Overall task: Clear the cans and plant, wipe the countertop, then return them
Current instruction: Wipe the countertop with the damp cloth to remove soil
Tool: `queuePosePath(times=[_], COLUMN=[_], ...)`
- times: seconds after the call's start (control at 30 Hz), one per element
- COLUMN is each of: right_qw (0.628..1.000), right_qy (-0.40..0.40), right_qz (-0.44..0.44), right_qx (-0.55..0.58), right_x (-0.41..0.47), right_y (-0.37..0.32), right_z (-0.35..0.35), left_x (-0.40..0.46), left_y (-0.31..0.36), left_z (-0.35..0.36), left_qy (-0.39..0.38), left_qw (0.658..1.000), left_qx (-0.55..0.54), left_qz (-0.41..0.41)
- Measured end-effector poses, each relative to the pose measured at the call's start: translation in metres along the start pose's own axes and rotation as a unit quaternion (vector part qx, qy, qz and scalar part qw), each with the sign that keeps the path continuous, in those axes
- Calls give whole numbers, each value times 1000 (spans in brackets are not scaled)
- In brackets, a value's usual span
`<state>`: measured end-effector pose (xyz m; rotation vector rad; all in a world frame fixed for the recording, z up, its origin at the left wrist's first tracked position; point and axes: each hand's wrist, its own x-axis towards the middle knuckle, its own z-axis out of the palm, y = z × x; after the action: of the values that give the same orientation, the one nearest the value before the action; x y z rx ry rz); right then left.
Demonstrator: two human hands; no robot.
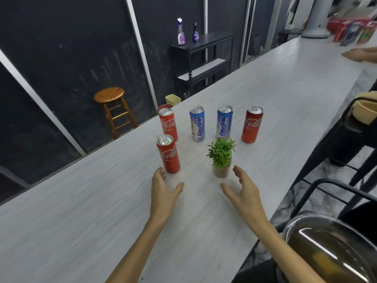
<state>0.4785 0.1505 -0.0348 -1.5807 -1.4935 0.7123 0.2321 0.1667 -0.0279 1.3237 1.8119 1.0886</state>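
progress: we judge nothing cleared; cans (168,156) and plant (221,158) on surface (81,221) | left hand (163,193), right hand (242,190): grip empty, fingers spread

even, soft overhead light on the pale worktop (265,94); faint shadows; wide-angle bending at edges; top-right corner motion-blurred.

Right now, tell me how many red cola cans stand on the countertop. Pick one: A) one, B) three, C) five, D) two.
B: three red cola cans stand upright on the countertop: one nearest the left hand at, one behind it, and one at the far right of the row. The other two cans are blue and.
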Motion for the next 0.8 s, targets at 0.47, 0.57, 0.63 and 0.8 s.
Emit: queuePosePath(times=[0.47,0.57,0.63,0.8], right_qw=[994,990,986,971], right_qy=[89,114,135,180], right_qz=[54,80,96,148], right_qx=[-18,-16,-32,-56], right_x=[-172,-219,-246,-301], right_y=[-13,-2,10,41], right_z=[-47,-67,-80,-103], left_x=[-136,-168,-188,-237], left_y=[8,17,21,19], left_z=[4,23,40,84], left_qy=[-126,-173,-202,-293], left_qw=[983,968,956,927], left_qx=[3,4,9,13], left_qz=[131,180,211,235])
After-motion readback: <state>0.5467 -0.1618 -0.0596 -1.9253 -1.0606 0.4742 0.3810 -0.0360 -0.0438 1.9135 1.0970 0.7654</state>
